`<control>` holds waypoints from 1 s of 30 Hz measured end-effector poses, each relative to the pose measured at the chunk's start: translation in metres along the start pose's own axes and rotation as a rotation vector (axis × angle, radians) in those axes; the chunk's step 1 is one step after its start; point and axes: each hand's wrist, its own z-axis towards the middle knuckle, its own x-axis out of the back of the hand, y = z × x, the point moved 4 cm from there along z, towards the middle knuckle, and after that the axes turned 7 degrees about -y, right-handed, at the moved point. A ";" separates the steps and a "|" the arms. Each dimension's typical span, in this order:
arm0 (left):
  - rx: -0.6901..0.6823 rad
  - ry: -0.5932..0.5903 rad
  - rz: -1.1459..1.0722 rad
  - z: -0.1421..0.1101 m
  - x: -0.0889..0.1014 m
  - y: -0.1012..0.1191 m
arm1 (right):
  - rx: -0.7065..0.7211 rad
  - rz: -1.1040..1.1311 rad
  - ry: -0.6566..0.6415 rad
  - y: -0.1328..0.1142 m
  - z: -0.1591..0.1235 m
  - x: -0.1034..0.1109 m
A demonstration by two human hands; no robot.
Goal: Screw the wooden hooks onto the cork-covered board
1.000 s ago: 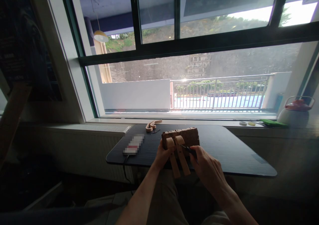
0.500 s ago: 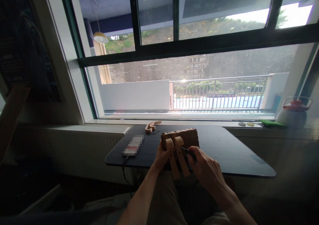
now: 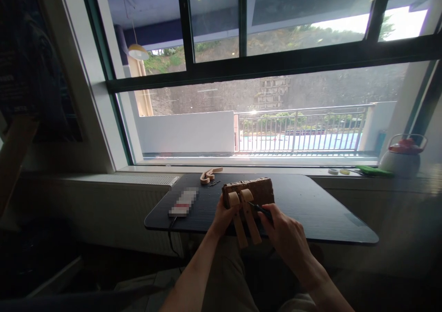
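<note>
A brown wooden block [image 3: 253, 190] with two tan leather straps [image 3: 243, 217] hanging off its near side sits at the front edge of a dark table [image 3: 311, 210]. My left hand [image 3: 223, 216] grips the block's left end, fingers curled round it. My right hand [image 3: 283, 231] is closed on a thin dark tool [image 3: 259, 207] whose tip rests against the right strap.
Another curled leather strap [image 3: 209, 174] and small dark bits lie at the table's far edge. A blurred flat object [image 3: 183, 202] with a cable lies on the left. On the windowsill stand a kettle [image 3: 402, 158], a green cloth [image 3: 375, 170] and tape rolls.
The view has drifted slightly to the right, so everything sits a little further left. Both hands keep the same hold on the block and the tool.
</note>
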 end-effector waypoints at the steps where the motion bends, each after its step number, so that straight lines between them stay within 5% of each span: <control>1: -0.001 -0.003 -0.001 0.000 0.000 0.000 | -0.008 -0.008 0.004 0.001 0.000 0.000; 8: 0.008 0.009 0.008 0.000 0.000 -0.001 | 0.002 -0.068 -0.011 -0.001 0.003 0.006; 17: 0.009 0.021 0.016 0.000 0.001 0.001 | 0.178 -0.113 -0.055 -0.006 0.002 0.005; 26: -0.002 0.002 -0.004 -0.001 -0.001 0.001 | 0.060 -0.037 -0.056 -0.001 0.008 0.003; 30: 0.003 0.010 0.004 -0.001 -0.001 0.002 | 0.115 -0.097 -0.077 -0.006 0.009 0.005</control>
